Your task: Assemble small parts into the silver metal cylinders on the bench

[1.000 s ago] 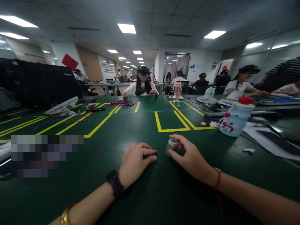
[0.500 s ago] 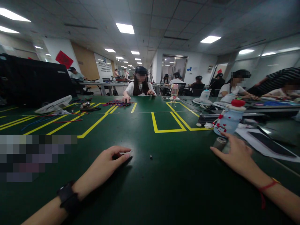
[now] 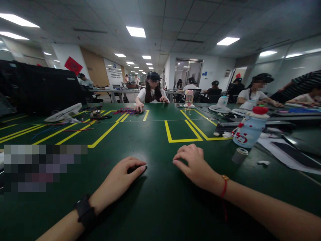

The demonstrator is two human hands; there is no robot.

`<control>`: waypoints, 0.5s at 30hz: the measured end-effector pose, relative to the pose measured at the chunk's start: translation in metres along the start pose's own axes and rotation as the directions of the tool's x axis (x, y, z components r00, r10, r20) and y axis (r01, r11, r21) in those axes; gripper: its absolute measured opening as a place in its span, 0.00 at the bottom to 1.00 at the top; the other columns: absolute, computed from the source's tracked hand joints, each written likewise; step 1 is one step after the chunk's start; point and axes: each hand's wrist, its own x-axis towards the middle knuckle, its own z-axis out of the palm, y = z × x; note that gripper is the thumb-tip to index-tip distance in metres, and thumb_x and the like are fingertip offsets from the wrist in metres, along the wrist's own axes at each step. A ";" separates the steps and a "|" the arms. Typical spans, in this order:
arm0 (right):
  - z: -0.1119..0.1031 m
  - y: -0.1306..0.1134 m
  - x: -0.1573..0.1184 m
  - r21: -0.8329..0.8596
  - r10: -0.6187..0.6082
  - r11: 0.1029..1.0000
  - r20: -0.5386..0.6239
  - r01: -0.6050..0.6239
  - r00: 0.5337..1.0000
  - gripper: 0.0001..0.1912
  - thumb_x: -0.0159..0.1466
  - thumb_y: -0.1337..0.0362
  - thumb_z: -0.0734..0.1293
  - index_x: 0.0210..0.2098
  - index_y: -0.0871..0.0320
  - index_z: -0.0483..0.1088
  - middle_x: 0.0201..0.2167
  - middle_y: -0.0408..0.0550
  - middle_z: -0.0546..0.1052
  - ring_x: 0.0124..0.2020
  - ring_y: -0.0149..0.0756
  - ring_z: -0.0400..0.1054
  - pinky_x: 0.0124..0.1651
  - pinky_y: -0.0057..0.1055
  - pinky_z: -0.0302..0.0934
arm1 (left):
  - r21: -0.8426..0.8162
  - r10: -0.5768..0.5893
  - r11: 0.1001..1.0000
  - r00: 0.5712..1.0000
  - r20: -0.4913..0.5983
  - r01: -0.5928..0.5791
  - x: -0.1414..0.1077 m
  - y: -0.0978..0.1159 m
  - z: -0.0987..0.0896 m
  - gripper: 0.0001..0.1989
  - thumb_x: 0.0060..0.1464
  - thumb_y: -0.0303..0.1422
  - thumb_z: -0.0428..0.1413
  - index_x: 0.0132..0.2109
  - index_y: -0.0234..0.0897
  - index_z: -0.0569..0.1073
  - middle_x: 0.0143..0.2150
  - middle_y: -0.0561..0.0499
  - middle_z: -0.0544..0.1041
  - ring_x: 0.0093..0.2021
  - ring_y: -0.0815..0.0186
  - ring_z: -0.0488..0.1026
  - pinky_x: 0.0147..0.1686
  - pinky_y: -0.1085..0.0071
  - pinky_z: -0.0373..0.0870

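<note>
My left hand (image 3: pixel 126 172) rests low over the green table (image 3: pixel 155 207), thumb and forefinger closed together. A small dark bit shows at the thumb tip, too little to name. My right hand (image 3: pixel 192 164) is to the right of it, fingers bent and thumb tip brought up to the forefinger. Whatever lies between those fingertips is hidden. Beyond my right wrist a short grey cylinder (image 3: pixel 240 156) with a pale-rimmed top stands on the table, apart from the hand. Behind it is a light blue bottle (image 3: pixel 248 130) with a red top.
A dark phone-like slab (image 3: pixel 297 154) lies on white paper at the right, near a small white piece (image 3: pixel 263 163). White fan parts (image 3: pixel 220 106) stand farther back. Coloured wires (image 3: pixel 127 111) lie by a person's hand (image 3: pixel 139 106) across the table. Yellow tape (image 3: pixel 185 140) marks the surface.
My right hand has moved left from beside the grey cylinder to mid-table, and its fingers have closed. The small ring-like piece on the table no longer shows. My left hand has barely moved.
</note>
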 end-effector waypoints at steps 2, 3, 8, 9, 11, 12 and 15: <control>-0.028 0.031 -0.010 -0.120 0.085 0.988 -0.124 -0.100 0.989 0.12 0.62 0.55 0.58 0.35 0.51 0.72 0.39 0.45 0.73 0.43 0.39 0.62 0.45 0.40 0.49 | -0.015 0.001 1.000 1.000 -0.008 -0.001 0.000 0.001 0.000 0.17 0.56 0.46 0.49 0.43 0.44 0.76 0.44 0.50 0.75 0.45 0.58 0.72 0.48 0.62 0.66; -0.044 0.051 -0.018 -0.200 0.128 0.965 -0.203 -0.169 0.971 0.13 0.61 0.55 0.59 0.34 0.52 0.71 0.39 0.46 0.73 0.43 0.40 0.62 0.45 0.42 0.50 | -0.022 0.001 1.000 1.000 -0.012 -0.001 0.000 0.002 0.000 0.17 0.56 0.46 0.49 0.42 0.44 0.76 0.44 0.50 0.76 0.45 0.58 0.72 0.48 0.62 0.66; -0.097 0.141 -0.065 -0.403 0.402 0.745 -0.366 -0.532 0.840 0.19 0.57 0.48 0.60 0.31 0.54 0.74 0.35 0.54 0.75 0.37 0.52 0.66 0.35 0.45 0.54 | -0.029 -0.009 1.000 1.000 -0.021 0.008 0.000 0.005 0.002 0.16 0.55 0.45 0.49 0.41 0.43 0.77 0.43 0.49 0.76 0.45 0.57 0.72 0.47 0.62 0.67; -0.100 0.150 -0.072 -0.370 0.468 0.735 -0.330 -0.568 0.820 0.19 0.57 0.47 0.60 0.31 0.54 0.74 0.34 0.55 0.76 0.35 0.51 0.67 0.33 0.43 0.54 | -0.027 -0.010 1.000 1.000 -0.020 0.010 0.000 0.005 0.003 0.16 0.55 0.45 0.49 0.41 0.43 0.77 0.43 0.49 0.76 0.45 0.57 0.72 0.47 0.61 0.67; -0.103 0.158 -0.080 -0.282 0.540 0.750 -0.262 -0.598 0.800 0.19 0.57 0.47 0.60 0.32 0.54 0.75 0.32 0.55 0.76 0.31 0.47 0.68 0.31 0.41 0.56 | -0.024 -0.014 1.000 1.000 -0.015 0.013 -0.001 0.006 0.002 0.16 0.55 0.45 0.49 0.41 0.43 0.77 0.43 0.49 0.76 0.44 0.57 0.72 0.46 0.62 0.67; -0.103 0.157 -0.081 -0.247 0.545 0.765 -0.244 -0.595 0.802 0.19 0.57 0.48 0.60 0.32 0.55 0.75 0.31 0.55 0.76 0.31 0.45 0.68 0.31 0.39 0.57 | -0.024 -0.016 1.000 1.000 -0.013 0.015 -0.001 0.007 0.002 0.16 0.55 0.45 0.49 0.41 0.43 0.76 0.43 0.49 0.76 0.44 0.58 0.72 0.46 0.62 0.67; -0.102 0.148 -0.080 -0.206 0.527 0.793 -0.240 -0.573 0.815 0.18 0.57 0.49 0.61 0.32 0.55 0.75 0.31 0.54 0.77 0.31 0.43 0.69 0.32 0.38 0.58 | -0.020 -0.023 1.000 1.000 -0.011 0.022 -0.002 0.009 0.001 0.16 0.55 0.46 0.49 0.40 0.44 0.77 0.42 0.50 0.76 0.43 0.58 0.72 0.46 0.63 0.68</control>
